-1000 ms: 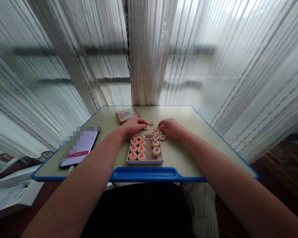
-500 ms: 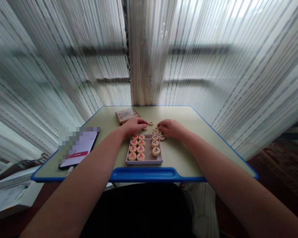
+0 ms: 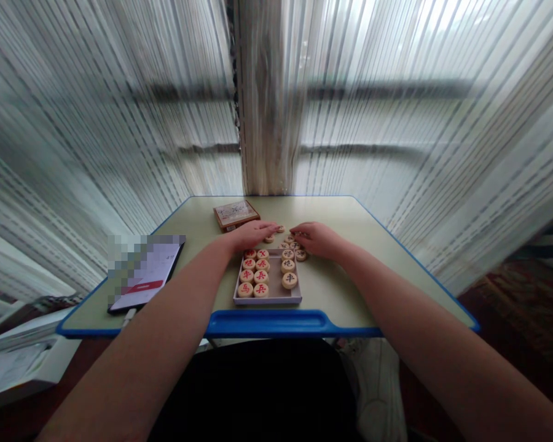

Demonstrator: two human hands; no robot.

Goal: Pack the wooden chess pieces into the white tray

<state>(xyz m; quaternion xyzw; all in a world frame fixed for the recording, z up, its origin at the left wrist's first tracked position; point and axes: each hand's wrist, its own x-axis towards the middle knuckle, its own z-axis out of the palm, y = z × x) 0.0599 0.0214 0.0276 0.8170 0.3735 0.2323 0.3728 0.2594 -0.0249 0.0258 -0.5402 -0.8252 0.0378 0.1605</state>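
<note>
A shallow grey box (image 3: 276,296) lies on the small green table (image 3: 350,288) and holds several round wooden chess pieces (image 3: 254,277) with red and black characters. More loose pieces (image 3: 295,247) lie just beyond the box. My left hand (image 3: 251,234) rests over loose pieces at the box's far left, fingers stretched forward. My right hand (image 3: 317,237) sits to the right of the loose pieces with its fingers curled down onto them; what they hold is hidden.
A box lid (image 3: 236,213) with a printed top lies at the back of the table. A phone (image 3: 146,276) lies at the left edge. A blue groove (image 3: 267,322) runs along the front rim. Striped curtains (image 3: 267,110) hang right behind the table.
My left hand's fingers have stretched out forward over the loose pieces. My right hand has shifted slightly left. The view has dipped a little.
</note>
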